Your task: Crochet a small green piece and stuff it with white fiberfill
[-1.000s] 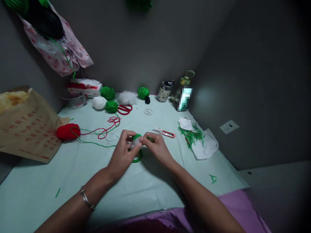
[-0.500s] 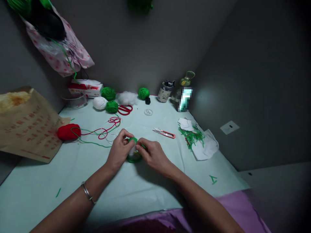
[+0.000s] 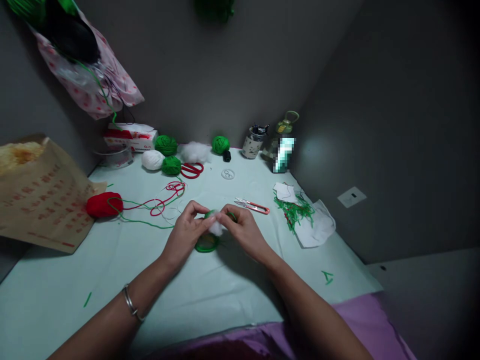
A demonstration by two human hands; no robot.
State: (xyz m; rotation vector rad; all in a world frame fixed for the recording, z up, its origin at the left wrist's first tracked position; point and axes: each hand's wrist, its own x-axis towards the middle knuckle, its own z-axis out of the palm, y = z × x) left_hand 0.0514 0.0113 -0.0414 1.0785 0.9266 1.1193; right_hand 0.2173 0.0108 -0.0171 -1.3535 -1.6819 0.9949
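My left hand [image 3: 190,225] and my right hand [image 3: 244,229] meet over the middle of the table. Both have their fingers closed on a small green yarn piece [image 3: 210,213] with a tuft of white stuffing [image 3: 216,229] bulging from its near side. The thumbs press at the stuffing, and much of the green piece is hidden behind the fingers. Just below them a green ring-shaped piece [image 3: 207,245] lies on the table. Orange-handled thread snips [image 3: 255,206] rest to the right, beyond my right hand.
A red yarn ball [image 3: 105,205] with loose strands lies left, beside a paper bag [image 3: 56,200]. At the back are green yarn balls [image 3: 166,145], a stuffing heap [image 3: 195,152], red-handled scissors [image 3: 192,170], and a pen cup [image 3: 252,143]. Green scraps [image 3: 298,212] lie right.
My hands have risen a little and shifted right with the green piece, coming off the green ring. More of the white stuffing now shows between the thumbs.
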